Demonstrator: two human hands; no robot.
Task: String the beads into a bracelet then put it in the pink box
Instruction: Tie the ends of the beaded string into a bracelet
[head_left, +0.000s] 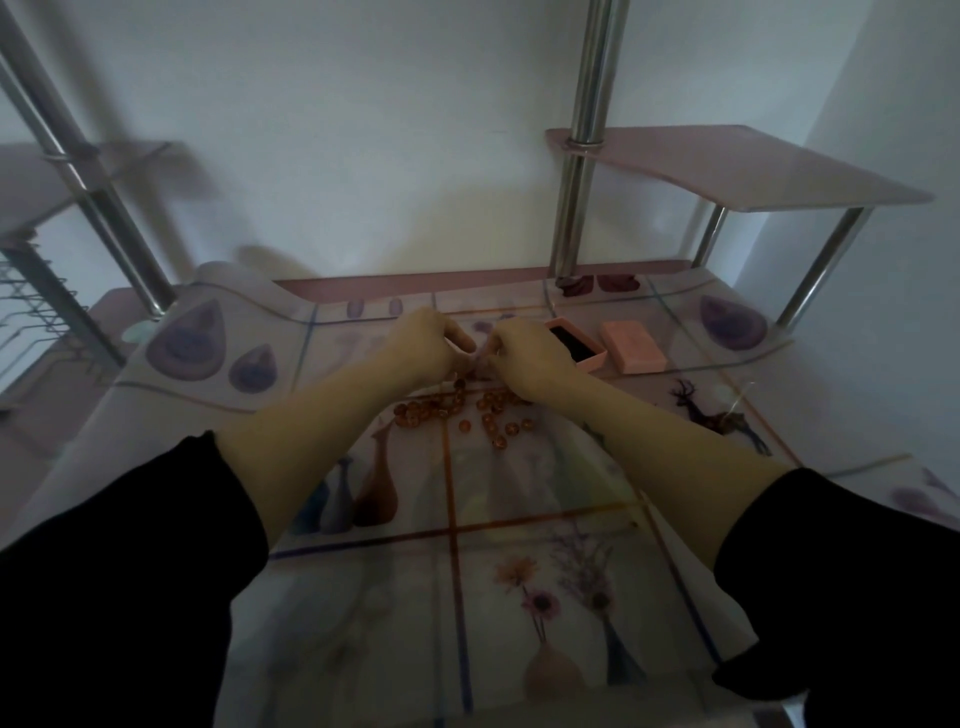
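Observation:
Several small amber beads (467, 410) lie scattered on the patterned table just in front of my hands. My left hand (428, 340) and my right hand (527, 353) are held close together above the far end of the bead pile, fingertips pinched toward each other. What they pinch is too small and dim to see; a thread is not visible. The open pink box (595, 358) with a dark lining sits right behind my right hand. Its pink lid (634, 345) lies flat just to the right of it.
The table (519, 519) is glass with a printed flower and vase pattern. A chrome post (579, 171) rises at the back and carries a pink glass shelf (753, 171) on the right. More chrome posts and a wire rack (36, 306) stand at the left.

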